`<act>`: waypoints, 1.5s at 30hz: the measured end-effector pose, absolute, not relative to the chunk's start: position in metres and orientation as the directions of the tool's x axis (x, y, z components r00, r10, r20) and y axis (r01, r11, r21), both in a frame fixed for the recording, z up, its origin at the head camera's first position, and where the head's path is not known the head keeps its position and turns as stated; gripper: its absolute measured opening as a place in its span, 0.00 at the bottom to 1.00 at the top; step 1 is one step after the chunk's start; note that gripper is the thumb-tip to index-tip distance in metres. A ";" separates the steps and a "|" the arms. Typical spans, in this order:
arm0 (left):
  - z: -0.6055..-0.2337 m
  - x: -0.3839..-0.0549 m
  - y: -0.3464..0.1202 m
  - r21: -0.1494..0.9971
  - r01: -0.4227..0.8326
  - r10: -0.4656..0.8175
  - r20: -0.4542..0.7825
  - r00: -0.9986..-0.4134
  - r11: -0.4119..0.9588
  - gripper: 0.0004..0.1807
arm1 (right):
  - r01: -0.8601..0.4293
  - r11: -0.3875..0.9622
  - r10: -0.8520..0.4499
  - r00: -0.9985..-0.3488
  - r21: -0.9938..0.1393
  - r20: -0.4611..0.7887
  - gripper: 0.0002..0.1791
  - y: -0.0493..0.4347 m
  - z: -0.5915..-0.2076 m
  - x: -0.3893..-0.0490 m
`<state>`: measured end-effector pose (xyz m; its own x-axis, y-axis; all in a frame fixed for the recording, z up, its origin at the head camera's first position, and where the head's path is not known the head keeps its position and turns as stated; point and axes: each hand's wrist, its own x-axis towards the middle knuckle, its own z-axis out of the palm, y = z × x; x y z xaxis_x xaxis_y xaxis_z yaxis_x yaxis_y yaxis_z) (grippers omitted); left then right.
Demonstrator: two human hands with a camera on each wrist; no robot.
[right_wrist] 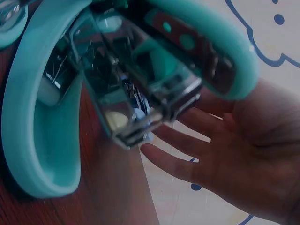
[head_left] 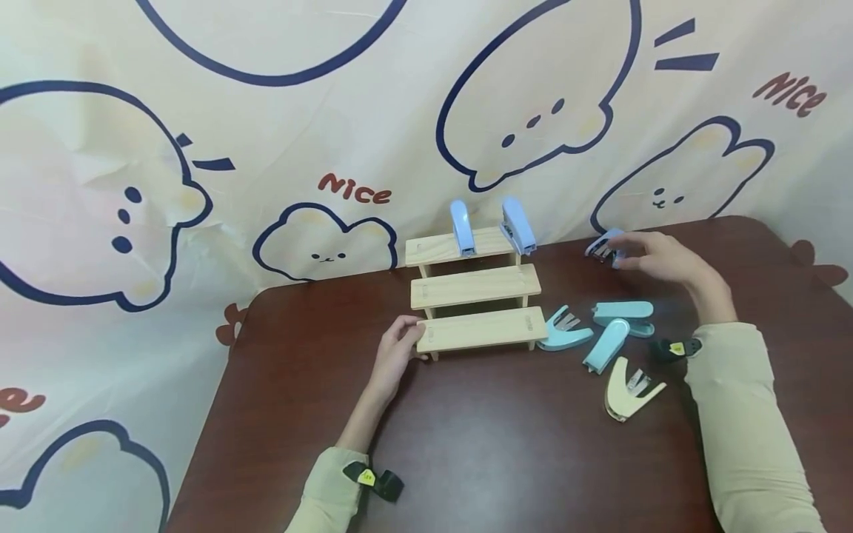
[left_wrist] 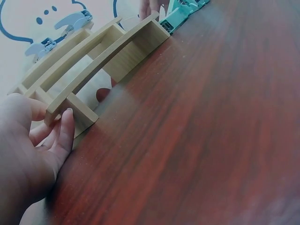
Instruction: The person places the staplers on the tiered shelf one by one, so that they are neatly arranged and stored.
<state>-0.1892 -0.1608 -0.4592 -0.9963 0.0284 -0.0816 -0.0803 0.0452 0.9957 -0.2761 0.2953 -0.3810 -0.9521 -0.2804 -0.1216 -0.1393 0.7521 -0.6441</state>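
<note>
My left hand (head_left: 393,355) grips the left end of the lowest step of a three-step wooden display rack (head_left: 483,331); in the left wrist view its fingers (left_wrist: 67,129) curl beneath the step's end. Two blue staplers stand on the top step, a narrow one (head_left: 463,228) and a wider one (head_left: 517,226). At the back right, my right hand (head_left: 660,255) reaches over a blue stapler (head_left: 603,246) with spread arms, fingertips right at its near end. The right wrist view shows extended fingers (right_wrist: 173,164), partly hidden by a large teal stapler (right_wrist: 51,176) in front.
Beside the rack's right end lies a spread teal stapler (head_left: 565,339). Farther right are two more teal staplers, one lying sideways (head_left: 624,309) and one slanted (head_left: 608,346). A spread cream stapler (head_left: 623,396) lies nearer on the brown table (head_left: 493,451). A printed cloth (head_left: 400,126) hangs behind.
</note>
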 end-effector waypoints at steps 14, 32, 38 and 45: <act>-0.458 -0.188 -0.161 0.996 -0.075 0.032 -0.076 -0.997 0.048 0.15 | -0.191 0.840 -0.266 -0.961 -0.508 -0.080 0.26 0.301 -0.388 -0.276; -0.459 -0.186 -0.160 0.995 -0.069 0.033 -0.072 -0.997 0.073 0.16 | -0.205 0.853 -0.308 -0.940 -0.479 -0.147 0.24 0.295 -0.397 -0.279; -0.457 -0.187 -0.160 0.996 -0.064 0.034 -0.067 -0.997 0.066 0.16 | -0.196 0.878 -0.305 -0.932 -0.437 -0.194 0.26 0.295 -0.391 -0.277; -0.458 -0.188 -0.162 0.996 -0.065 0.036 -0.067 -0.997 0.067 0.16 | -0.098 0.911 -0.230 -0.927 -0.400 -0.296 0.40 0.295 -0.376 -0.268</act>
<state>-0.1881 -0.1622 -0.4585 -0.9971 0.0355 -0.0674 -0.0649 0.0669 0.9956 -0.2677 0.2952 -0.3762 -0.9270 -0.2301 -0.2963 -0.0983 0.9112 -0.4001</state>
